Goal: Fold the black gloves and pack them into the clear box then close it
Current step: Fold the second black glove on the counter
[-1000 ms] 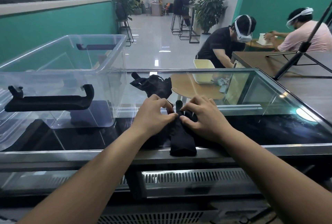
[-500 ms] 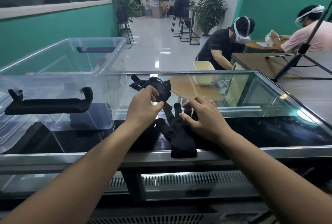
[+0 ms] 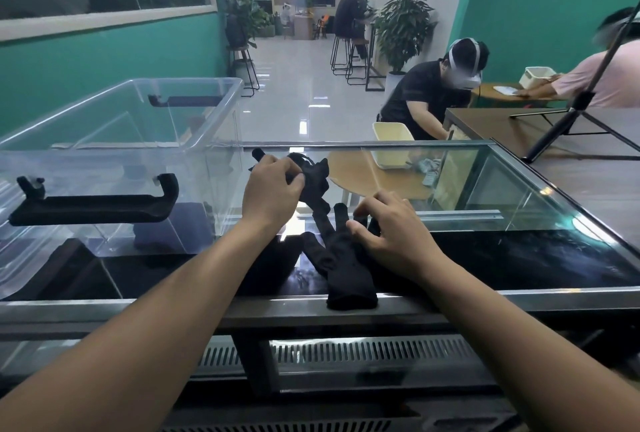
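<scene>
Clear box (image 3: 114,140) stands open and empty on the left of the glass counter (image 3: 519,223). One glove (image 3: 341,265) lies flat at the near edge, right hand (image 3: 391,234) pressing its fingers, palm down. Left hand (image 3: 273,194) is closed on the second, crumpled glove (image 3: 317,177) farther back.

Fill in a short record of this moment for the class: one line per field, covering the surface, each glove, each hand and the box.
surface: glass counter top
near glove: black, lying flat, cuff at the counter's front edge
far glove: black, bunched
left hand: closed on the far glove
right hand: pressing on the near glove
clear box: open, left of the gloves, no glove inside
box handles: black
</scene>
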Demonstrator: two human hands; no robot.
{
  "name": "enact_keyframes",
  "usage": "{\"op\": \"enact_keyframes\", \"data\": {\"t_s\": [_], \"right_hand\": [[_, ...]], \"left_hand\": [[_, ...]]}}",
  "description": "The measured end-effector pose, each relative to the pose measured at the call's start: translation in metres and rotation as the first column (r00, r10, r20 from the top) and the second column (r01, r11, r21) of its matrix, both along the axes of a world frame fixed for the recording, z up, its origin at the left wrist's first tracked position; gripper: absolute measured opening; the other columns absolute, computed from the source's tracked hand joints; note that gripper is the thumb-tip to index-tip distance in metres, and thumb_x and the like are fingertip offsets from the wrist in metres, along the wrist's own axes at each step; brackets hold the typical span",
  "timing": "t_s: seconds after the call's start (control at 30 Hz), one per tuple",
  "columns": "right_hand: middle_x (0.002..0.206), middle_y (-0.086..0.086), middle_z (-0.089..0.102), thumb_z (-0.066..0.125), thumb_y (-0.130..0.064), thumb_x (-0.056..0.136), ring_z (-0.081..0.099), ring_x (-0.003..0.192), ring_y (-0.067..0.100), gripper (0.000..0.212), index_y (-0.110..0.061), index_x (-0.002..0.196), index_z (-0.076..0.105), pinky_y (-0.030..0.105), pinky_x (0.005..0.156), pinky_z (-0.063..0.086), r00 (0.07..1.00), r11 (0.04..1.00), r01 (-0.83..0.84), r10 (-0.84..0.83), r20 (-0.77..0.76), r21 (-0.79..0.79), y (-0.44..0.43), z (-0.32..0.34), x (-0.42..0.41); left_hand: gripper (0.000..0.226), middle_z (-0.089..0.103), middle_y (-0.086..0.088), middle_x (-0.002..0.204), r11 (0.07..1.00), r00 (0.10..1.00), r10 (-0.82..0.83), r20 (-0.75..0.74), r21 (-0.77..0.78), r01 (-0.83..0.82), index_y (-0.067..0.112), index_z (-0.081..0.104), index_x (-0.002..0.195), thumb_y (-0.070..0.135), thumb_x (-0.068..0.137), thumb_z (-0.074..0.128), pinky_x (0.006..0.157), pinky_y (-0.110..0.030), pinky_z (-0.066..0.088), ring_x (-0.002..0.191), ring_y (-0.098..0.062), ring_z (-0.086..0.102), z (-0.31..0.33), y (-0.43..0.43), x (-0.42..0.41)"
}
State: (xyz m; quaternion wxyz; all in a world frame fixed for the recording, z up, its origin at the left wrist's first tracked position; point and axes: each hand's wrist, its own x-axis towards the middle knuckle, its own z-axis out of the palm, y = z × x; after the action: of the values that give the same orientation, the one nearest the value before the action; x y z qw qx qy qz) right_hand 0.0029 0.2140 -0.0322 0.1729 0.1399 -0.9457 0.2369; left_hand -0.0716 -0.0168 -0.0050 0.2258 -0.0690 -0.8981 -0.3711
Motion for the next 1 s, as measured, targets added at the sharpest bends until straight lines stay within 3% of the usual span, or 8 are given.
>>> {"op": "enact_keyframes", "data": {"t_s": [0.2, 0.3, 0.43, 0.53, 0.63, 0.73, 0.83, 1.0], "right_hand": [[0.096, -0.018, 0.055, 0.064, -0.046, 0.096, 0.058, 0.096, 0.016, 0.021, -0.025, 0.101, 0.064, 0.040, 0.090, 0.053, 1.000, 0.996, -0.029, 0.029, -0.006, -0.078, -0.001, 0.004, 0.003], [0.098, -0.017, 0.059, 0.065, -0.046, 0.096, 0.062, 0.100, 0.015, 0.026, -0.024, 0.111, 0.064, 0.040, 0.089, 0.057, 0.999, 0.989, -0.041, 0.040, -0.008, -0.145, 0.000, 0.005, 0.002], [0.111, -0.007, 0.067, 0.074, -0.044, 0.094, 0.064, 0.106, 0.010, 0.046, -0.019, 0.130, 0.062, 0.011, 0.081, 0.047, 1.000, 0.971, -0.005, 0.010, 0.019, -0.240, 0.002, 0.009, 0.004], [0.114, -0.007, 0.069, 0.078, -0.049, 0.088, 0.065, 0.105, 0.007, 0.057, -0.020, 0.134, 0.060, 0.007, 0.077, 0.046, 0.999, 0.951, -0.024, 0.029, 0.012, -0.308, 0.003, 0.009, 0.005], [0.113, -0.010, 0.071, 0.079, -0.052, 0.087, 0.067, 0.105, 0.003, 0.051, -0.025, 0.126, 0.062, 0.015, 0.078, 0.050, 0.999, 0.931, -0.046, 0.052, 0.005, -0.362, 0.004, 0.013, 0.006], [0.116, -0.008, 0.075, 0.081, -0.043, 0.090, 0.073, 0.107, 0.007, 0.041, -0.028, 0.122, 0.060, 0.037, 0.090, 0.060, 0.996, 0.857, -0.055, 0.082, 0.030, -0.512, 0.009, 0.017, 0.007], [0.110, 0.000, 0.080, 0.079, -0.030, 0.094, 0.078, 0.104, 0.018, 0.033, -0.024, 0.118, 0.058, 0.057, 0.093, 0.061, 0.990, 0.763, -0.059, 0.127, 0.059, -0.644, 0.013, 0.019, 0.008], [0.098, 0.021, 0.079, 0.075, -0.014, 0.098, 0.077, 0.092, 0.045, 0.028, -0.012, 0.117, 0.056, 0.065, 0.085, 0.061, 0.981, 0.641, -0.022, 0.160, 0.106, -0.767, 0.010, 0.024, 0.012]], "left_hand": [[0.010, 0.068, 0.011, 0.090, 0.958, 0.999, -0.040, 0.014, 0.286, 0.034, 0.020, 0.070, 0.102, 0.027, 0.102, 0.063, 0.073, -0.021, 0.049, 0.086, -0.009, 0.064, 0.031, 0.011, 0.009], [0.010, 0.067, 0.007, 0.095, 0.900, 0.992, -0.121, 0.046, 0.427, 0.090, 0.019, 0.066, 0.105, 0.026, 0.104, 0.060, 0.071, -0.026, 0.052, 0.086, -0.011, 0.063, 0.043, 0.018, 0.013], [0.010, 0.062, 0.003, 0.092, 0.803, 0.962, -0.240, 0.127, 0.583, 0.123, 0.018, 0.063, 0.104, 0.025, 0.107, 0.056, 0.066, -0.032, 0.052, 0.080, -0.018, 0.059, 0.051, 0.027, 0.018], [0.012, 0.063, -0.001, 0.088, 0.746, 0.923, -0.337, 0.184, 0.650, 0.142, 0.018, 0.063, 0.100, 0.025, 0.106, 0.055, 0.069, -0.038, 0.049, 0.079, -0.023, 0.057, 0.048, 0.034, 0.025], [0.012, 0.067, 0.000, 0.086, 0.719, 0.893, -0.404, 0.196, 0.672, 0.178, 0.020, 0.063, 0.095, 0.023, 0.105, 0.059, 0.070, -0.036, 0.050, 0.077, -0.021, 0.060, 0.042, 0.042, 0.033], [0.012, 0.073, 0.001, 0.086, 0.601, 0.825, -0.525, 0.209, 0.777, 0.186, 0.016, 0.061, 0.100, 0.016, 0.110, 0.054, 0.069, -0.033, 0.061, 0.077, -0.016, 0.071, 0.041, 0.051, 0.045], [0.013, 0.073, -0.003, 0.090, 0.524, 0.795, -0.569, 0.211, 0.838, 0.154, 0.014, 0.059, 0.105, 0.014, 0.112, 0.048, 0.083, -0.042, 0.061, 0.083, -0.018, 0.072, 0.039, 0.054, 0.051], [0.027, 0.069, -0.008, 0.099, 0.526, 0.817, -0.528, 0.234, 0.845, 0.098, 0.003, 0.059, 0.126, 0.019, 0.110, 0.045, 0.082, -0.043, 0.062, 0.085, -0.022, 0.070, 0.035, 0.046, 0.053]]}}
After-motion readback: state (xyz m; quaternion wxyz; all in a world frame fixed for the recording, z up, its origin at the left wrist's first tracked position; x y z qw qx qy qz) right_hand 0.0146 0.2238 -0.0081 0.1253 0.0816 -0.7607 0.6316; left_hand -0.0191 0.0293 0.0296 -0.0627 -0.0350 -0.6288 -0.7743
